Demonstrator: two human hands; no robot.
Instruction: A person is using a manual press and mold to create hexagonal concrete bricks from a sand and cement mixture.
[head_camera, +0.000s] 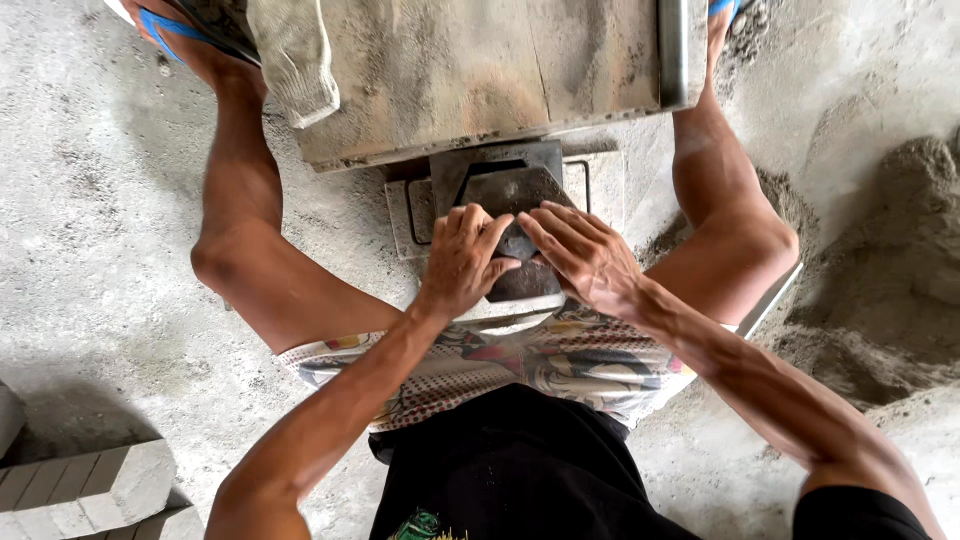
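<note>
A dark metal mould (510, 190) with an angular cavity sits on the ground between my knees, under the edge of a dusty grey slab (470, 70). My left hand (462, 260) lies flat on the dark fill in the mould, fingers together and pressing down. Beside it, my right hand (585, 255) also rests palm down on the fill, fingers spread toward the left hand. Neither hand grips anything. The lower part of the mould is hidden by both hands.
A pale base plate (600, 180) frames the mould. A metal bar (675, 50) stands at the slab's right side, a dusty cloth (295, 55) hangs at its left. Loose sand (900, 260) is heaped at right. Moulded grey blocks (90, 490) lie at lower left.
</note>
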